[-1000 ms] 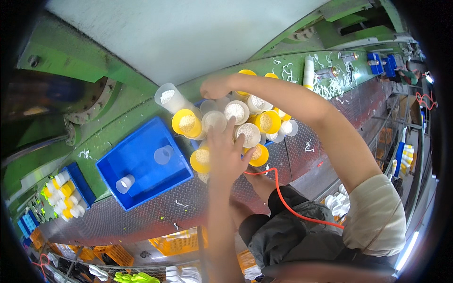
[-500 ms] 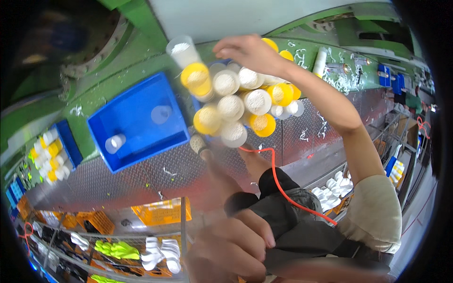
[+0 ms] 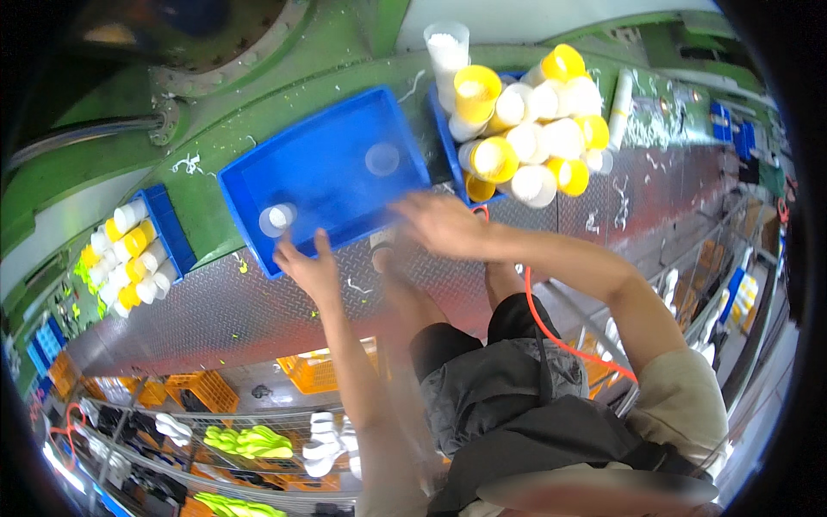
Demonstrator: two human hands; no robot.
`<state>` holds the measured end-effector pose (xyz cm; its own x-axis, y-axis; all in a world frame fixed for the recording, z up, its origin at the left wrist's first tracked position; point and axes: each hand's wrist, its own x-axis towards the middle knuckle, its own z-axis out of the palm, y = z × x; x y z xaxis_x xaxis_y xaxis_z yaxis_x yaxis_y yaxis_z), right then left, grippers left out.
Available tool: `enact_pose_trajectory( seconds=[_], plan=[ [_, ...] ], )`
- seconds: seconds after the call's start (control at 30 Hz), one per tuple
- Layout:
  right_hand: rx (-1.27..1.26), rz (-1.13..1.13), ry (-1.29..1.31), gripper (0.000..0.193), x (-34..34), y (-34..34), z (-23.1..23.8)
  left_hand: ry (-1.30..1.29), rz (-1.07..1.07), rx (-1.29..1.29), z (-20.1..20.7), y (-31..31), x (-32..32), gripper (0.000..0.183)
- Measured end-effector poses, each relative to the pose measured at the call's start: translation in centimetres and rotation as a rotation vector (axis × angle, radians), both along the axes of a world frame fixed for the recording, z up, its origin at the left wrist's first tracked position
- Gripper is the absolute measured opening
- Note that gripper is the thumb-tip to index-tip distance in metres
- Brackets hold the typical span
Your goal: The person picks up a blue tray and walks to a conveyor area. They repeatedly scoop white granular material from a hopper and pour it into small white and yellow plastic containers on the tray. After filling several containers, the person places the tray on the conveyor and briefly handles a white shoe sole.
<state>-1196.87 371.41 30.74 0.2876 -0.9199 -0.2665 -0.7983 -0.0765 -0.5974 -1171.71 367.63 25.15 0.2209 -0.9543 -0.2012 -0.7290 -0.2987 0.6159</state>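
A shallow blue tray (image 3: 332, 129) lies on the green machine ledge. Inside it are a translucent round cup (image 3: 277, 219) with something white in it, near the left end, and a second clear cup (image 3: 382, 159) towards the right. My left hand (image 3: 308, 271) is at the tray's near left edge, fingers spread, just below the cup with the white filling; whether it touches the cup is unclear. By the tray's near right corner, my right hand (image 3: 441, 226) is smeared by motion, so its fingers cannot be made out.
Right of the tray, many yellow and white cup-shaped pieces (image 3: 525, 142) are heaped in a blue bin (image 3: 444, 129). Another blue bin (image 3: 170, 233) of similar pieces stands left. An orange-red hose (image 3: 551, 336) hangs beside me. Orange crates (image 3: 202, 392) and racks of white and lime-green footwear-shaped items (image 3: 250, 442) are below.
My right hand has come down from above the heaped cups to the tray's near right corner. My left hand has moved from near my body up to the tray's left end. The view has shifted.
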Motion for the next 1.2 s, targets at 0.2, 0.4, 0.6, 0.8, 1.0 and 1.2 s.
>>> enact_pose_trajectory(
  seconds=[0.2,0.4,0.6,0.8,1.0,1.2],
  plan=[
    [-0.007,-0.245,0.473,0.039,4.8,-4.5,-13.2,-0.311,-0.257,-0.204,-10.7,-5.6,8.3,0.092],
    [0.097,-0.206,0.490,0.037,5.4,-1.7,-13.5,-0.060,-0.392,-0.074,-11.1,-6.5,7.4,0.078],
    [0.123,-0.379,0.427,0.041,4.6,1.6,-12.0,0.124,-0.578,-0.080,-10.1,-3.9,0.5,0.075],
    [0.072,-0.351,0.363,0.022,3.7,3.7,-12.1,0.128,-0.688,-0.126,-10.9,-4.6,-4.1,0.071],
    [-0.156,-0.557,0.331,0.014,5.6,5.3,-15.7,0.194,-0.929,-0.025,-14.2,-4.5,-5.2,0.078],
    [-0.330,-0.832,0.361,0.023,8.2,9.4,-10.0,0.003,-0.991,-0.035,-12.3,-3.3,-4.9,0.086]
  ],
)
